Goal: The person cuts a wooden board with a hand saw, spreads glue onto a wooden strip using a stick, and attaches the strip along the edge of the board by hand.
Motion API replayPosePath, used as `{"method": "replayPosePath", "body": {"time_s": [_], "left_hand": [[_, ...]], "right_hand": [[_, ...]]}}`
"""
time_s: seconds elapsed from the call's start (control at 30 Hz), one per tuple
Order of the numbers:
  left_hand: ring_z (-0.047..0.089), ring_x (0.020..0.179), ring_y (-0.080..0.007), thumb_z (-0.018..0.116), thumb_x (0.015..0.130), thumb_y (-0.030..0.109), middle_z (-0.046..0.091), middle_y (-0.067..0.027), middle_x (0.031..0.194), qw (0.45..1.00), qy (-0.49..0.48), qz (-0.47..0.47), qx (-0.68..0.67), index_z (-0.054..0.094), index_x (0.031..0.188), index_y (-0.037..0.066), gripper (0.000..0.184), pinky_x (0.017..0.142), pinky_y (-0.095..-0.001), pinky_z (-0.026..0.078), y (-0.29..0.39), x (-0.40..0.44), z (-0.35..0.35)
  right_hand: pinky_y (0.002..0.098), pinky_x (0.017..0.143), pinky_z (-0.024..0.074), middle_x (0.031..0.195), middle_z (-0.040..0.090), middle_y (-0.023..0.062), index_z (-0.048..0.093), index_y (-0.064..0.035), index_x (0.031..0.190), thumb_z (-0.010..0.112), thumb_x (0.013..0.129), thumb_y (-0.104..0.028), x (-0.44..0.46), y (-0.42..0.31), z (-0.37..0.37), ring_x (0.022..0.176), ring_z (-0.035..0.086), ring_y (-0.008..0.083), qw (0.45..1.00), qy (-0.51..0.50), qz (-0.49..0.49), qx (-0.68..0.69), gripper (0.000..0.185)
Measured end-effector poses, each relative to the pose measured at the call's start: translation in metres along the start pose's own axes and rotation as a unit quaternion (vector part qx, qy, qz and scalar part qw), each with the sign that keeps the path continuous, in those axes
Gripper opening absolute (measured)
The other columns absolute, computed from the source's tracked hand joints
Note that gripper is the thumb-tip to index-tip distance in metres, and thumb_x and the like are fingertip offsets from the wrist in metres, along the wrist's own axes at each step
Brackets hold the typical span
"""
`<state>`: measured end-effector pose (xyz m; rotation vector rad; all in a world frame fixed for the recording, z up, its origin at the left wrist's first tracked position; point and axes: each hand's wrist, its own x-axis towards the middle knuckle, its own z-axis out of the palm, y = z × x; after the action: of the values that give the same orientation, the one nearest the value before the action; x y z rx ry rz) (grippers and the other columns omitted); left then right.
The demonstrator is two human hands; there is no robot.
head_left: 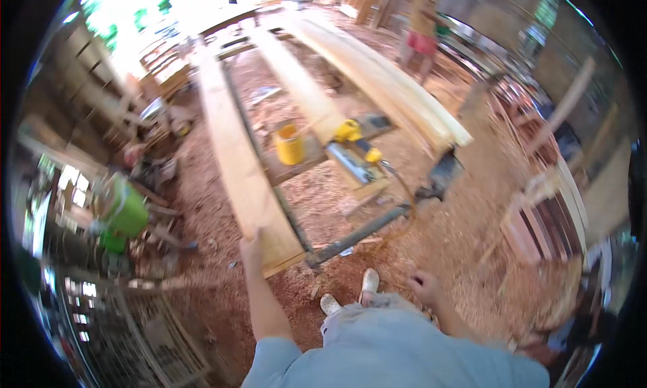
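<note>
My left hand (252, 250) is at the left edge of a long wooden board (232, 152), near its close end, its fingers partly hidden by the board. My right hand (423, 285) hangs in the air right of my feet, fingers curled, touching no board; whether anything small is inside is not visible. A yellow and black power tool (354, 142) lies on the middle board (296, 78). Left of it, a yellow container (289, 145) stands on a crosspiece. Wider boards (377, 71) lie along the right side of the frame.
A metal bar (360, 234) crosses the near end of the frame, with a cord hanging by it. A green container (125, 209) is at the left. Another person (421, 38) in red shorts stands at the back right. Stacked wood pieces (542, 230) lie right.
</note>
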<state>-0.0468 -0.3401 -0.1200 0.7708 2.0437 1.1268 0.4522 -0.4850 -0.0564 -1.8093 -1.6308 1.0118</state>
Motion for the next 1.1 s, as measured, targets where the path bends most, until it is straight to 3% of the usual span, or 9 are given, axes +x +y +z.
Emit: {"method": "replayPosePath", "body": {"time_s": [0.07, 0.33, 0.4, 0.57, 0.73, 0.87, 0.93, 1.0, 1.1], "left_hand": [[0.068, 0.101, -0.0348, 0.072, 0.089, 0.045, 0.070, -0.0262, 0.106, 1.000, -0.012, 0.003, 0.000, 0.064, 0.112, -0.008, 0.058, 0.089, -0.0439, 0.052, -0.028, 0.023, 0.008], [0.064, 0.113, -0.0424, 0.070, 0.088, 0.052, 0.066, -0.0325, 0.114, 1.000, -0.018, 0.022, -0.007, 0.062, 0.115, -0.008, 0.066, 0.097, -0.0453, 0.049, -0.043, -0.003, 0.013], [0.063, 0.114, -0.0438, 0.068, 0.088, 0.055, 0.065, -0.0331, 0.117, 0.996, 0.037, 0.023, 0.073, 0.062, 0.116, -0.008, 0.069, 0.098, -0.0460, 0.048, -0.036, -0.038, 0.011], [0.062, 0.116, -0.0442, 0.066, 0.087, 0.059, 0.065, -0.0329, 0.117, 0.996, 0.044, 0.031, 0.071, 0.063, 0.117, -0.007, 0.073, 0.100, -0.0478, 0.048, -0.053, -0.105, 0.013], [0.062, 0.115, -0.0444, 0.062, 0.089, 0.060, 0.065, -0.0336, 0.115, 0.989, 0.065, -0.003, 0.131, 0.064, 0.117, -0.006, 0.072, 0.099, -0.0486, 0.048, -0.058, -0.206, 0.018], [0.062, 0.109, -0.0482, 0.044, 0.102, 0.051, 0.065, -0.0347, 0.112, 0.994, 0.051, 0.050, 0.082, 0.063, 0.113, -0.006, 0.061, 0.095, -0.0511, 0.048, -0.097, -0.281, 0.032], [0.062, 0.107, -0.0498, 0.040, 0.104, 0.049, 0.065, -0.0340, 0.112, 0.991, 0.059, 0.000, 0.122, 0.063, 0.111, -0.005, 0.060, 0.093, -0.0518, 0.048, -0.124, -0.313, 0.046], [0.061, 0.106, -0.0508, 0.038, 0.104, 0.052, 0.065, -0.0339, 0.110, 0.995, 0.050, 0.018, 0.082, 0.063, 0.110, -0.005, 0.062, 0.092, -0.0534, 0.048, -0.129, -0.355, 0.056], [0.062, 0.101, -0.0524, 0.037, 0.104, 0.052, 0.065, -0.0346, 0.104, 0.993, 0.027, 0.050, 0.106, 0.063, 0.109, -0.005, 0.063, 0.089, -0.0568, 0.048, -0.151, -0.397, 0.073]], "right_hand": [[0.0301, 0.068, 0.0497, 0.080, 0.068, 0.0056, 0.073, -0.0008, 0.097, 0.067, 0.092, -0.019, -0.019, 0.047, 0.016, 0.073, 0.061, 0.0136, 0.998, -0.022, 0.037, 0.053, 0.020], [0.0329, 0.074, 0.0522, 0.087, 0.070, 0.0079, 0.071, 0.0026, 0.104, 0.068, 0.091, -0.021, -0.060, 0.018, 0.014, 0.081, 0.064, 0.0165, 0.996, -0.057, 0.060, -0.011, 0.027], [0.0341, 0.076, 0.0529, 0.087, 0.071, 0.0105, 0.070, 0.0026, 0.107, 0.068, 0.090, -0.023, -0.063, 0.029, 0.023, 0.082, 0.066, 0.0185, 0.996, -0.048, 0.071, 0.030, 0.031], [0.0306, 0.075, 0.0515, 0.090, 0.070, 0.0058, 0.070, 0.0016, 0.110, 0.066, 0.093, -0.020, -0.117, 0.066, 0.044, 0.082, 0.065, 0.0158, 0.994, -0.058, 0.048, 0.084, 0.029], [0.0295, 0.068, 0.0514, 0.084, 0.068, 0.0055, 0.071, 0.0005, 0.107, 0.065, 0.094, -0.021, -0.204, 0.106, 0.058, 0.075, 0.063, 0.0122, 0.972, -0.060, 0.142, 0.176, 0.026], [0.0289, 0.062, 0.0495, 0.079, 0.067, 0.0047, 0.069, 0.0004, 0.096, 0.061, 0.097, -0.021, -0.255, 0.147, 0.086, 0.069, 0.062, 0.0118, 0.983, -0.053, 0.069, 0.164, 0.023], [0.0286, 0.060, 0.0494, 0.081, 0.067, 0.0039, 0.066, 0.0004, 0.101, 0.058, 0.100, -0.022, -0.271, 0.119, 0.092, 0.068, 0.061, 0.0120, 0.961, -0.070, 0.134, 0.230, 0.024], [0.0307, 0.072, 0.0517, 0.089, 0.067, 0.0063, 0.064, 0.0016, 0.116, 0.060, 0.101, -0.031, -0.272, 0.118, 0.113, 0.081, 0.063, 0.0147, 0.930, -0.075, 0.176, 0.313, 0.036], [0.0316, 0.070, 0.0518, 0.090, 0.067, 0.0055, 0.063, 0.0000, 0.119, 0.062, 0.100, -0.032, -0.257, 0.084, 0.145, 0.081, 0.063, 0.0144, 0.831, -0.020, 0.219, 0.511, 0.037]]}}
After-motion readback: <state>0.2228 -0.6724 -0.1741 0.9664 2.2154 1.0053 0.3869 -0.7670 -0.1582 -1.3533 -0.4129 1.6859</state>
